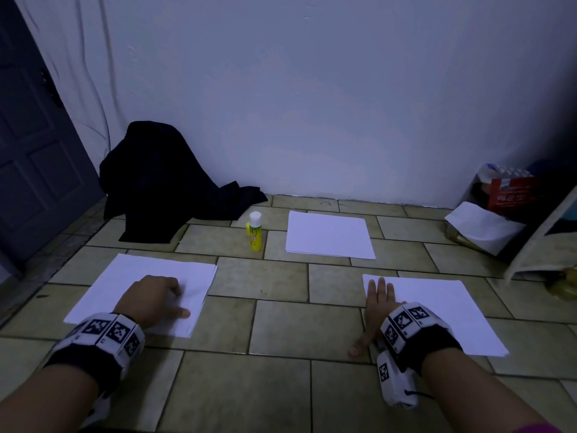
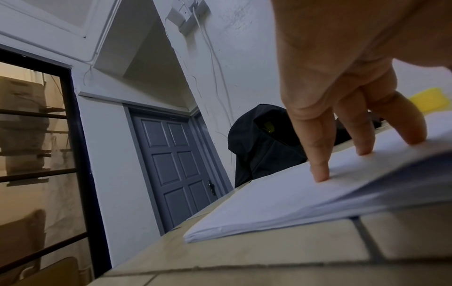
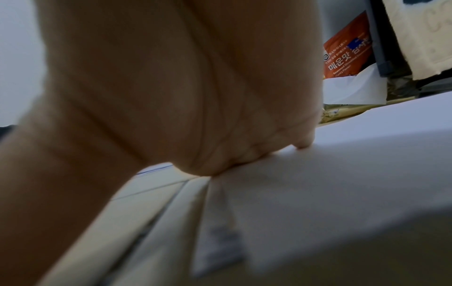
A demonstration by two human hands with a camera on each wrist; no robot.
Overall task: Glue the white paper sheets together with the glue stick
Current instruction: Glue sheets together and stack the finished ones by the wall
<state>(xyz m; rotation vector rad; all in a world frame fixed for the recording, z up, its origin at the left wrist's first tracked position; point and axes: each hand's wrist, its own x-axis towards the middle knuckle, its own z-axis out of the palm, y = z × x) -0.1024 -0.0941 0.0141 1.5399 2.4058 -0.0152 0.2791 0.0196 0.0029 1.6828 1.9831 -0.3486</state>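
The floor (image 1: 281, 323) is laid with rectangular beige-olive tiles separated by dark grout lines. A plain white wall (image 1: 343, 104) rises behind it. A grey panelled door (image 1: 34, 157) stands at the left. A black cloth heap (image 1: 162, 182) rests against the wall base. At the right, a red printed package (image 1: 512, 192) sits among boxed items (label text partly legible). The left wrist view shows a barred window (image 2: 36, 154) and a wall socket (image 2: 186, 13) with white cables. Lighting is dim and bluish.
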